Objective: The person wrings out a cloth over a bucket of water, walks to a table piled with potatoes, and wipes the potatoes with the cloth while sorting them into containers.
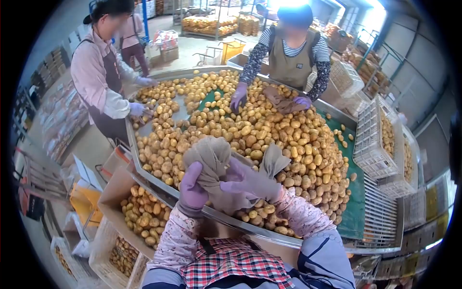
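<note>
A grey-brown cloth is bunched up in front of me, above the near rim of the potato table. My left hand, in a purple glove, is closed on its left side. My right hand, gloved alike, bears against the cloth from the right, thumb and forefinger apart; its other fingers are hidden, apparently wrapped in the fabric. A cloth end fans out beyond that hand. Small yellow potatoes lie heaped just past both hands.
A metal-rimmed table holds the potatoes, with a green surface and slatted section at right. Two people work opposite: one at left, one with a brown cloth. Crates stand right; a potato box sits lower left.
</note>
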Demonstrator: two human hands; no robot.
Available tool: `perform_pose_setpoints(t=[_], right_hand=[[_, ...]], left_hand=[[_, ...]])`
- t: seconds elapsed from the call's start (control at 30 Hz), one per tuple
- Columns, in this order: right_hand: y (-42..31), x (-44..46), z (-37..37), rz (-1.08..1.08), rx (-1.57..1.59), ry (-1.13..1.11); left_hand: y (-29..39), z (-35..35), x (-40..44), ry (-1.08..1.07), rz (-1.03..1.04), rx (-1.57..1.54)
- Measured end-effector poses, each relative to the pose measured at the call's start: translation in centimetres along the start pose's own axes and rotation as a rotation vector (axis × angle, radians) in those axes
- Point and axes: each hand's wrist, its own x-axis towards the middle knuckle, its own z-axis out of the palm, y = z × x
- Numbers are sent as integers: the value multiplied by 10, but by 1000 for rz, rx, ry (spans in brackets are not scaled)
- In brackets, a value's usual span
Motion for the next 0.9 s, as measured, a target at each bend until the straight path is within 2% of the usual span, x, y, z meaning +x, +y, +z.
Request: perform_pose_setpoints(t=[0.03, 0.1, 0.13, 0.17, 0.23, 0.27, 0.3, 0.37, 0.43, 0.47, 0.5, 0.53, 0.63, 0.67, 0.77, 0.8, 0.87, 0.9], right_hand=[[1, 6, 3, 13, -13, -35], [2, 19, 10, 37, -39, -107], [9, 17, -4, 209, -192, -276], [13, 13, -6, 216, -248, -251], [20, 2, -10, 235, -358, -200], [9, 6, -14, 191, -430, -117], [-3, 14, -18, 136, -365, -18], [-26, 31, -24, 8, -244, 166], [-44, 46, -32, -22, 127, 340], [-51, 49, -31, -39, 285, 374], [-56, 50, -29, -60, 446, 413], [-58, 52, -31, -85, 608, 453], [-23, 64, -65, -248, 604, -39], [-26, 58, -46, -78, 296, 326], [-22, 60, -26, -47, -219, 258], [-29, 63, -39, -12, -304, 315], [-33, 59, -87, -102, -39, 542], [-37, 55, -111, -156, 63, 647]], left_hand=[[11, -9, 4, -84, -3, 65], [27, -22, 14, -81, 6, 176], [33, -21, 20, -73, -7, 174], [39, -19, 26, -65, -16, 170], [44, -24, 38, -30, 9, 356], [42, -30, 45, -10, 7, 391], [39, -37, 49, 16, 8, 426], [25, -78, 45, 46, 265, 1052], [10, -120, 45, 67, 353, 1340], [13, -117, 48, 60, 305, 1309], [13, -111, 51, 13, 15, 594], [13, -103, 54, 158, -214, -124], [2, -101, 63, -107, -316, -247], [-17, -122, 75, -318, -362, -463], [-43, -91, 68, -41, -99, 317], [-42, -109, 69, -84, -90, 577], [-18, -150, 75, -417, 367, 1113], [-7, -131, 78, -331, 293, 1077]])
